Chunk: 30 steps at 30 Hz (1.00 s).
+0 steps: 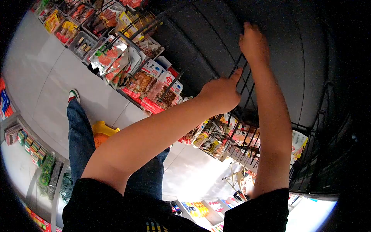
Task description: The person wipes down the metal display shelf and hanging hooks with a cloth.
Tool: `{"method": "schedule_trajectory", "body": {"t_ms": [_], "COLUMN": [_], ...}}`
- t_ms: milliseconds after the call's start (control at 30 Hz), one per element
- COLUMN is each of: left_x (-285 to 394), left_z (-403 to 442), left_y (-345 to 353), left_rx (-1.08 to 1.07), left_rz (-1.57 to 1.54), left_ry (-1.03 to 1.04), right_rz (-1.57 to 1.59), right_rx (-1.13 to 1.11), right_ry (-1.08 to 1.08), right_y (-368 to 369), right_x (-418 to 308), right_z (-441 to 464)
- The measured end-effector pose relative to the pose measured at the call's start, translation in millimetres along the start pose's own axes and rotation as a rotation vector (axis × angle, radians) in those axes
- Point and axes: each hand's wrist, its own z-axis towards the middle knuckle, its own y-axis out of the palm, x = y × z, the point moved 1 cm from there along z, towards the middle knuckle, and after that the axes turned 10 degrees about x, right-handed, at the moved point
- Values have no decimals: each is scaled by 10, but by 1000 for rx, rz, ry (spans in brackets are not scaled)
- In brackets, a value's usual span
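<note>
A black wire rack (247, 150) stands against a dark shelf back panel (278, 42). My left hand (220, 94) is closed at its thin bars, with one finger stretched out along the wire. My right hand (255, 45) is farther up, its fingers curled at the upper end of the same wires. Some fingers of both hands are hidden from view. Left of my left hand, packaged snacks (145, 83) hang and lie along the shelf edge. Below it, more snack packets (212, 135) fill the rack's lower part.
Clear plastic bins (83, 44) of packets line the shelf at upper left. A yellow and orange stool-like object (103, 131) is by my legs on the tiled floor (42, 77). Shelves with green bags (47, 170) run along the left. A folding chair (235, 178) stands lower right.
</note>
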Motion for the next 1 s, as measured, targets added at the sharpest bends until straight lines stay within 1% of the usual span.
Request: {"method": "schedule_trajectory", "body": {"t_ms": [67, 133, 167, 200, 233, 333, 467, 533, 567, 633, 667, 700, 733, 767, 800, 833, 867, 900, 933, 967, 1000], "left_x": [0, -58, -91, -101, -111, -129, -170, -173, -193, -171, -158, -142, -130, -132, -127, -143, -184, -198, -211, -222, -231], "left_z": [-11, -19, -17, -11, 5, 32, 27, 52, 56, 58, 52, 50, 43, 31, 30, 51, 76, 83, 87, 84, 85], "left_y": [21, 71, 105, 118, 145, 197, 152, 173, 188, 166, 160, 150, 134, 125, 128, 160, 195, 190, 194, 206, 220], "left_rx": [27, 58, 132, 209, 209, 229, 225, 204, 225, 244, 200, 155, 155, 120, 84, 85, 99, 113, 115, 120, 123], "left_rz": [-21, -35, -41, -50, -56, -49, -120, -139, -162, -184, -215, -246, -248, -254, -257, -256, -339, -420, -415, -450, -485], "left_ry": [8, 8, 60, 117, 118, 126, 147, 160, 162, 178, 65, -49, -42, -84, -125, -120, -117, -116, -116, -102, -88], "right_rz": [-3, 54, 57, -35, -131, -158, -154, -3, -12, 339, 332, 369, 396, 391, 461, 535, 538, 667, 797, 802, 756], "right_rx": [27, 75, 73, 80, 84, 104, 109, 47, 48, 256, 262, -54, -376, -372, -443, -513, -507, -546, -587, -587, -586], "right_ry": [-24, -155, -157, -276, -395, -340, -338, -184, -183, 147, 145, 430, 712, 714, 796, 876, 874, 892, 909, 911, 1009], "right_y": [7, 13, 13, -12, -34, -51, -13, -26, -37, -147, -242, -381, -454, -455, -422, -391, -368, -351, -320, -266, -204], "right_x": [-28, -84, -109, -144, -159, -178, -16, 185, 288, 467, 518, 544, 561, 567, 557, 535, 504, 433, 366, 315, 279], "right_z": [19, 1, -44, -109, -153, -33, -60, -250, -330, -442, -474, -487, -518, -543, -589, -620, -634, -649, -661, -663, -664]}}
